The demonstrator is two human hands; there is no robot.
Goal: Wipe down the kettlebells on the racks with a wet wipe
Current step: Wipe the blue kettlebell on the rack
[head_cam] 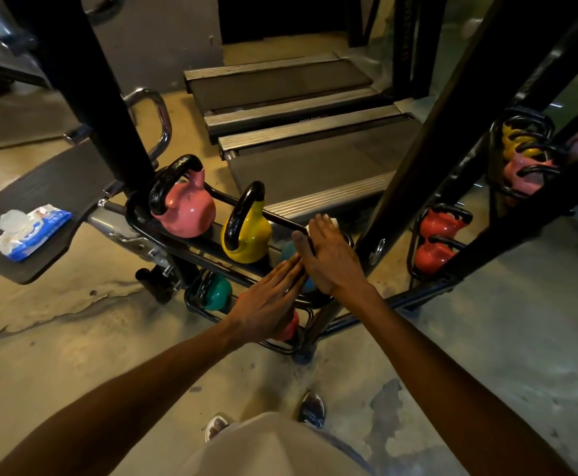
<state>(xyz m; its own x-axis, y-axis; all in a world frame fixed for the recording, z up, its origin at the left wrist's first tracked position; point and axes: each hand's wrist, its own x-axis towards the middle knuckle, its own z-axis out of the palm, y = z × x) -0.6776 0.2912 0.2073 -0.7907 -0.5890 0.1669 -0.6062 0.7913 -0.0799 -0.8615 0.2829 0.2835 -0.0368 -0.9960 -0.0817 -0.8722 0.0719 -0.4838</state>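
Observation:
A black wire rack (164, 231) holds a pink kettlebell (188, 209) and a yellow kettlebell (248, 237) on its top tier. A blue kettlebell (287, 254) at the tier's right end is mostly hidden under my hands. My right hand (332, 257) lies flat over it with straight fingers, pressing a white wet wipe (328, 224) whose edge shows at the fingertips. My left hand (273, 300) lies flat with straight fingers against the blue kettlebell's near side. On the lower tier sit a green kettlebell (217, 292) and a red kettlebell (289, 326).
A blue pack of wet wipes (31, 233) lies on a dark bench pad at left. Black frame posts (88, 91) rise on both sides of the rack. A mirror at right reflects kettlebells (435, 242). Treadmill decks (308, 132) lie behind. My shoes (311, 408) stand on concrete.

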